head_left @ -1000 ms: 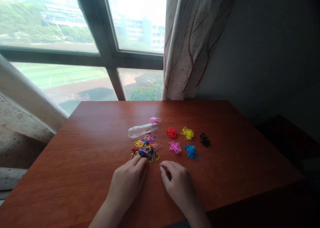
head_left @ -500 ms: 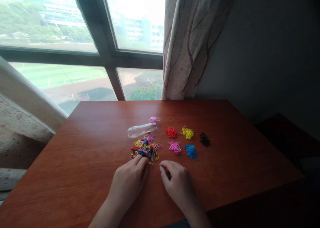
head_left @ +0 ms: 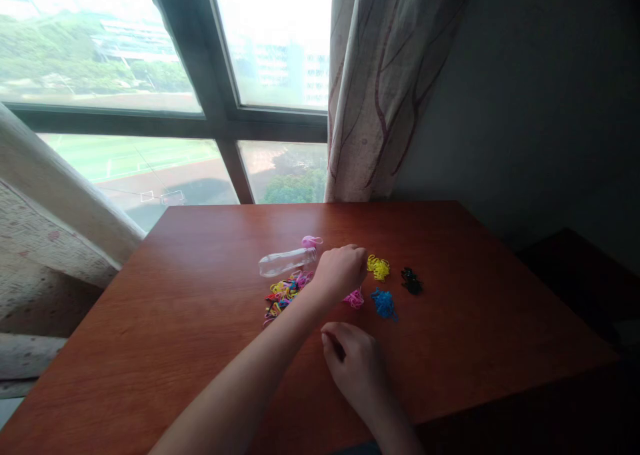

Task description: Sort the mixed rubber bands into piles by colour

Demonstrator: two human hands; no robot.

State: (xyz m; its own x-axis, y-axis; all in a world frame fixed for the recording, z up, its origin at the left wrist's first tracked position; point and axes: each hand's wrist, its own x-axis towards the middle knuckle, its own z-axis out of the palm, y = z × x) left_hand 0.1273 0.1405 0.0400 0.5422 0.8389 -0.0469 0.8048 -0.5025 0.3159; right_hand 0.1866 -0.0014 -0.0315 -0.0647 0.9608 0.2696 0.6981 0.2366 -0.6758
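My left hand [head_left: 341, 269] reaches across the table with its fingers curled, hovering over the spot where the red pile of small rubber bands lay; that pile is hidden beneath it. What the fingers hold is too small to see. My right hand [head_left: 356, 362] rests on the wooden table [head_left: 190, 322] with fingers curled in. A mixed heap of coloured bands [head_left: 284, 291] lies left of my left arm. Sorted piles sit to the right: yellow [head_left: 379, 266], pink [head_left: 355, 299], blue [head_left: 383, 303], black [head_left: 411, 280].
A clear plastic bottle [head_left: 286, 261] lies on its side behind the mixed heap, with a pink cap [head_left: 311, 242] next to it. A window and a curtain [head_left: 380, 88] stand behind the table. A dark wall is at the right.
My left hand left the near edge of the mixed heap and moved forward and right, over the red pile. My right hand has stayed where it was.
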